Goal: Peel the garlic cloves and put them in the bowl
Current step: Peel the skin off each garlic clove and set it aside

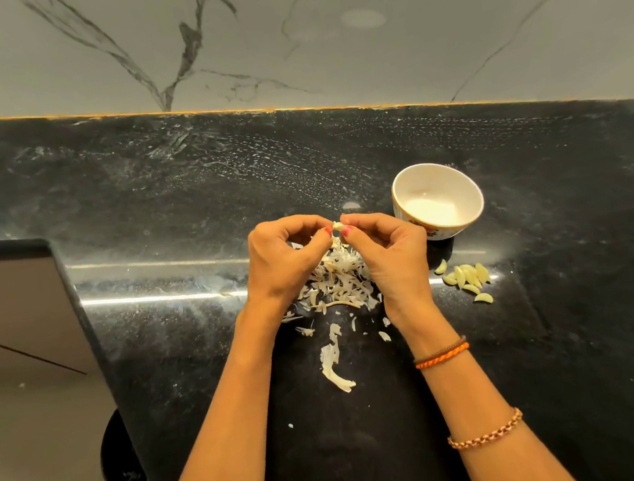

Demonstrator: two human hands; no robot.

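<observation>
Both hands, left hand and right hand, pinch one garlic clove.

garlic clove mostly hidden between pinching fingers of both hands.

You have two hands, left hand and right hand, pinching one garlic clove; right of that pinch, one bowl and roughly nine peeled cloves.
</observation>
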